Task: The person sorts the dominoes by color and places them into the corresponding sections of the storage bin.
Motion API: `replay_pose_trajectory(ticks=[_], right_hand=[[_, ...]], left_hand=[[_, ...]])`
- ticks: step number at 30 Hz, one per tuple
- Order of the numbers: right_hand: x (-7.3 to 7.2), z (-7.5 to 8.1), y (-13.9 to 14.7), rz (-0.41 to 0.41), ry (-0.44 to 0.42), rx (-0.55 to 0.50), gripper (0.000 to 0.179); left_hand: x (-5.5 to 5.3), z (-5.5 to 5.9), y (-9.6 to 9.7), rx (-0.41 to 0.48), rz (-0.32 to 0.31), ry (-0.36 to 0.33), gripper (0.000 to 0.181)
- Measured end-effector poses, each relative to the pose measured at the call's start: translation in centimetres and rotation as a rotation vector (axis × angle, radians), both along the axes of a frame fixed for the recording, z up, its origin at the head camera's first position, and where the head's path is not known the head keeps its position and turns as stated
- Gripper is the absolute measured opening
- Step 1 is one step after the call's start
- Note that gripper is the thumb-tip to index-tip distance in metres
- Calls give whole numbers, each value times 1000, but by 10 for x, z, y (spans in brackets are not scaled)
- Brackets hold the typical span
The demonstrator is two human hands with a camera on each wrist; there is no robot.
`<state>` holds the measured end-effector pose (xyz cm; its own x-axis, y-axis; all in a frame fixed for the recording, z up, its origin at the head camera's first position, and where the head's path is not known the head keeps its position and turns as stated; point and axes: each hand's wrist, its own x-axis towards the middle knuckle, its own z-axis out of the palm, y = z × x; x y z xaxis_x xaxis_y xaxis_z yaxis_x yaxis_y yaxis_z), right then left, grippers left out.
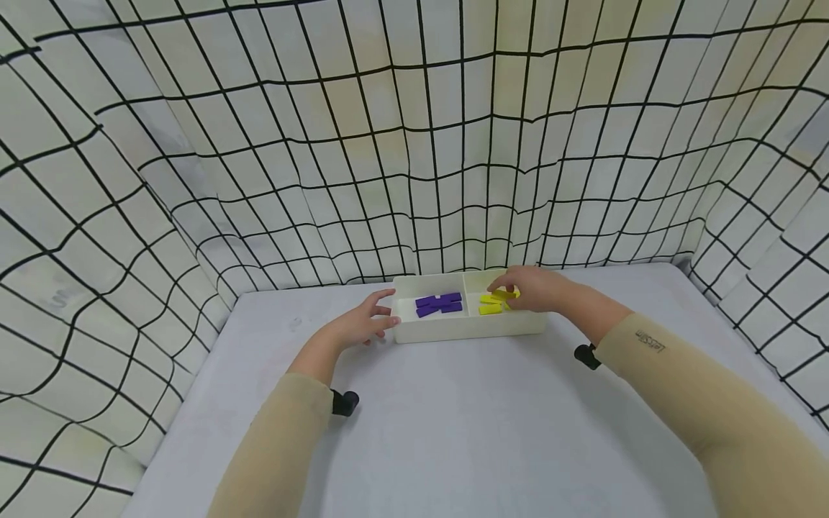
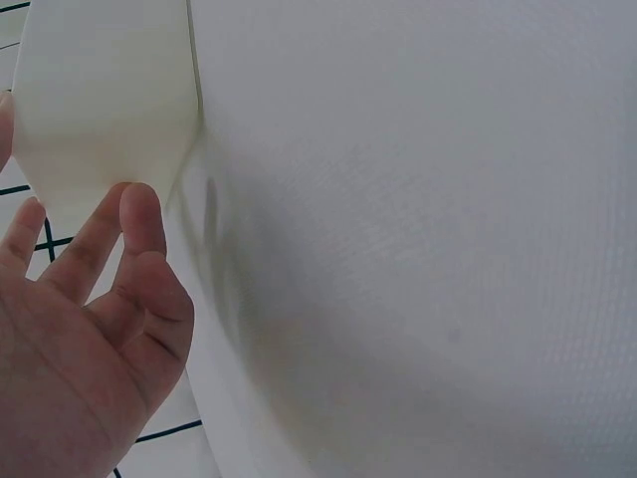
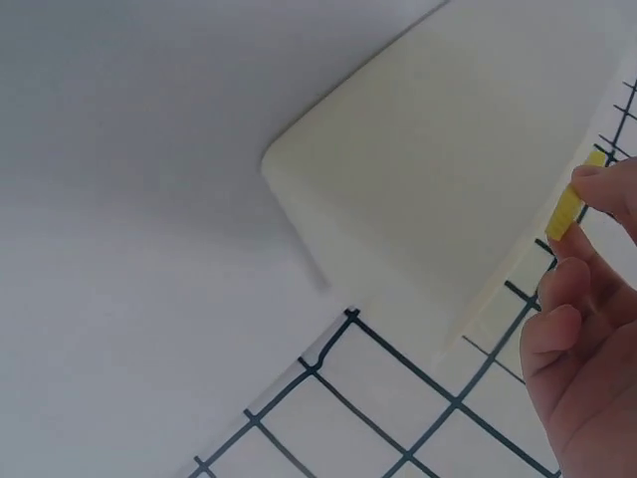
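A white two-compartment box [image 1: 469,327] stands toward the back of the table. Several purple blocks [image 1: 439,305] lie in its left compartment. Yellow blocks [image 1: 490,309] are in the right one. My right hand [image 1: 534,288] is over that right compartment and pinches one small yellow block [image 3: 564,213] between thumb and fingertip, just above the rim. At the box's left end is my left hand [image 1: 356,325], its fingers spread and relaxed. In the left wrist view the fingertips [image 2: 141,204] are right at the box's end wall [image 2: 105,110], with nothing held.
The box rests on a white-covered table [image 1: 440,424]. Behind it and along both sides rise white walls with a black grid net [image 1: 427,144]. Both forearms, in beige sleeves [image 1: 278,446], reach in from the front, each with a small black wrist device [image 1: 345,403].
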<state>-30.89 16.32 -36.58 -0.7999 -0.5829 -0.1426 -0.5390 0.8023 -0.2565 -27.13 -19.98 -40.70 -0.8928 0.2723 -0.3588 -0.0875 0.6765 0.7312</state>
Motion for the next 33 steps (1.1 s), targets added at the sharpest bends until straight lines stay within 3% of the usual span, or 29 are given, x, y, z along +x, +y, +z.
replay_pose_trajectory(ticks=[9, 17, 33], right_hand=[[-12, -14, -4, -29, -29, 62, 40], [-20, -27, -7, -22, 23, 127, 36], [-29, -35, -11, -67, 5, 149, 27]], left_hand=[[0, 1, 1, 3, 8, -9, 72], [-2, -1, -1, 13, 10, -14, 73], [-2, -3, -1, 17, 3, 2, 72]])
